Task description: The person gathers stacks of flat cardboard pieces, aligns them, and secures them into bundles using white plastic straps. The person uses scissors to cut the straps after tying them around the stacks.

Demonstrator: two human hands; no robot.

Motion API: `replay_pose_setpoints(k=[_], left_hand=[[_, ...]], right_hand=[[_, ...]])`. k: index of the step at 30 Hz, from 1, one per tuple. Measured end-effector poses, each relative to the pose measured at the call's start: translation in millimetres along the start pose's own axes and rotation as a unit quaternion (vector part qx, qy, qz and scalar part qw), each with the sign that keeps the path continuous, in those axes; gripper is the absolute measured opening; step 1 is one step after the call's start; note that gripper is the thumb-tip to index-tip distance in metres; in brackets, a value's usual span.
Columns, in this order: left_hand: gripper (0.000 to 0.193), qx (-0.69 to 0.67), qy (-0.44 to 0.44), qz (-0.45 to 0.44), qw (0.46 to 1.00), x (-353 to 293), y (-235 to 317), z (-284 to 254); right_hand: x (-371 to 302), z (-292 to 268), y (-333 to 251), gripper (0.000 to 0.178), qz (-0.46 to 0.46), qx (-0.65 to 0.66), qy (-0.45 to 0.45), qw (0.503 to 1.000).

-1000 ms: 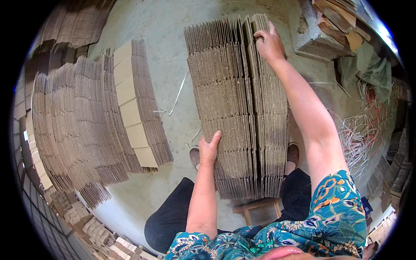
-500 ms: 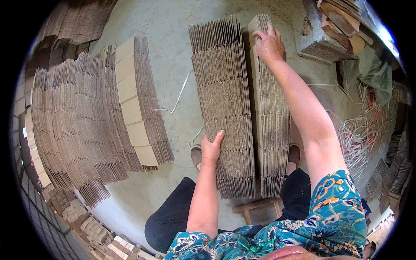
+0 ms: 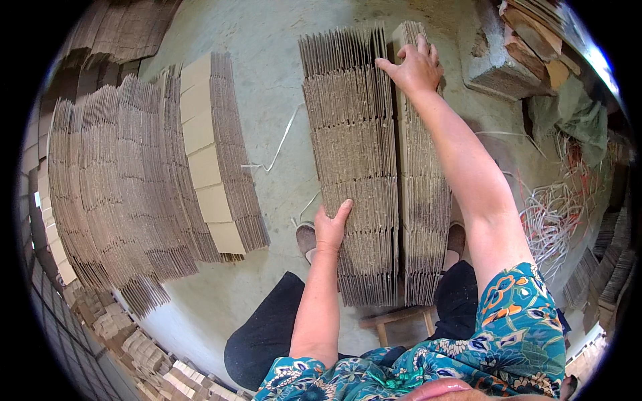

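Two long rows of slotted corrugated cardboard partitions stand side by side before me, packed on edge. My left hand holds the left row by its left side near the close end, thumb over the top edge; its other fingers are mostly hidden. At the far end of the narrower right row, my right hand rests with fingers spread over the top. Its thumb reaches across to the left row's far right corner. A thin dark gap runs between the rows.
Left on the floor are a wide block of similar cardboard and a tan-faced row. White strap lies between. To the right are a concrete block and tangled strapping. A wooden stool stands close to me.
The left row has shifted slightly right, narrowing the gap, and my left hand moved with it. My right thumb has stretched left onto that row's edge.
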State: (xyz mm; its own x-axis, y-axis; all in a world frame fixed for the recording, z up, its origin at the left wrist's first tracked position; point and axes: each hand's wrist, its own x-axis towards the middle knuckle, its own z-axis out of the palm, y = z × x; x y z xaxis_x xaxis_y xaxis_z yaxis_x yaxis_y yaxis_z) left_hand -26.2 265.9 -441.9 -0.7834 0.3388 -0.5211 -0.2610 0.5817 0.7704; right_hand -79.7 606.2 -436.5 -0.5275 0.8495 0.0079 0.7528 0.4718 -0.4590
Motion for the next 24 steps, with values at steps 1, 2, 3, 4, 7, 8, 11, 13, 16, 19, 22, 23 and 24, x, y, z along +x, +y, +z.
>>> replay_pose_setpoints(k=[1, 2, 3, 4, 7, 8, 11, 13, 16, 19, 22, 23, 24], left_hand=[[0.051, 0.004, -0.003, 0.002, 1.000, 0, 0, -1], [0.050, 0.008, -0.005, 0.004, 1.000, 0, -1, -1], [0.048, 0.011, -0.010, 0.007, 1.000, 0, 0, 0], [0.050, 0.000, -0.009, 0.008, 1.000, 1, 1, 1], [0.053, -0.018, -0.002, 0.007, 1.000, 0, 1, 1], [0.052, -0.016, 0.000, 0.008, 1.000, -1, 0, 0], [0.049, -0.012, -0.007, 0.005, 1.000, -1, 1, 1], [0.048, -0.012, -0.012, 0.002, 1.000, -2, 4, 2], [0.050, -0.009, -0.011, 0.000, 1.000, -2, 6, 2], [0.051, 0.002, -0.008, -0.001, 1.000, -2, 5, 2], [0.053, 0.019, 0.000, -0.001, 1.000, -2, 4, 3], [0.053, 0.026, 0.004, 0.003, 1.000, 0, -2, 5], [0.053, 0.035, 0.012, 0.004, 0.999, 0, -1, 4]], right_hand=[[1, 0, 0, 0.041, 0.007, 0.009, -0.005, 1.000], [4, 7, 3, 0.037, -0.006, 0.018, 0.023, 1.000], [7, 12, 5, 0.033, -0.017, 0.026, 0.052, 0.998], [10, 17, 9, 0.029, -0.028, 0.034, 0.081, 0.996], [7, 15, 11, 0.026, -0.068, -0.027, 0.022, 0.997], [5, 14, 7, 0.029, -0.060, -0.026, 0.012, 0.998], [-1, 7, -8, 0.041, -0.041, -0.038, -0.008, 0.998], [-5, 2, -14, 0.050, -0.037, -0.061, -0.012, 0.997], [-7, 8, -13, 0.057, -0.056, -0.077, 0.021, 0.995], [-5, 6, -13, 0.050, -0.045, -0.070, -0.008, 0.996], [7, 23, -4, 0.042, -0.060, -0.027, 0.073, 0.995], [9, 26, 1, 0.040, -0.064, -0.034, 0.057, 0.996], [6, 26, 0, 0.038, -0.069, -0.039, 0.038, 0.996]])
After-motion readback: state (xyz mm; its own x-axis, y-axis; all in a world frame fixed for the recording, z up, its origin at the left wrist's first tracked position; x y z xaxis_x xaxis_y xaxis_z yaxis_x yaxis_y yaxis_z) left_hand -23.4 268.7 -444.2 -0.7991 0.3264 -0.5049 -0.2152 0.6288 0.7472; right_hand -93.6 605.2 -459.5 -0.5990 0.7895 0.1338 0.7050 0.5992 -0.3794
